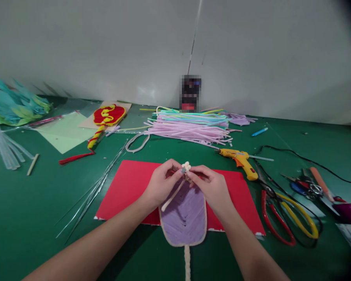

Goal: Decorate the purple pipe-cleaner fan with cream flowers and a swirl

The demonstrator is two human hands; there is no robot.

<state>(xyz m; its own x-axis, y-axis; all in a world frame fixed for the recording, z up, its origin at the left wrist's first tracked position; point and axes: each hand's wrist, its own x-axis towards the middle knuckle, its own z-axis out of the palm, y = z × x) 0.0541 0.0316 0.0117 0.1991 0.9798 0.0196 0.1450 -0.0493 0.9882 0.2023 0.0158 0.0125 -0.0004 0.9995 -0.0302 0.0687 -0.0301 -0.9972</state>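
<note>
Between the fingertips of my left hand [163,179] and my right hand [209,183] is a small cream flower [186,166] bent from pipe cleaner. Both hands pinch it from either side. A loose cream pipe cleaner end [172,197] hangs from it, down and to the left. Under my hands lies a purple paddle-shaped fan [183,218] with a cream edge and a twisted cream handle [187,257] pointing towards me. The fan's top is hidden behind my fingers. It rests partly on a red sheet [128,187].
Pipe cleaners [190,127] lie bundled at the back. A yellow glue gun [241,160], red-and-yellow-handled pliers [280,212] and a blue pen [259,132] lie right. Left are thin wires [98,187], a red-and-yellow fan [109,116], a pale green sheet [64,132] and glue sticks [6,146].
</note>
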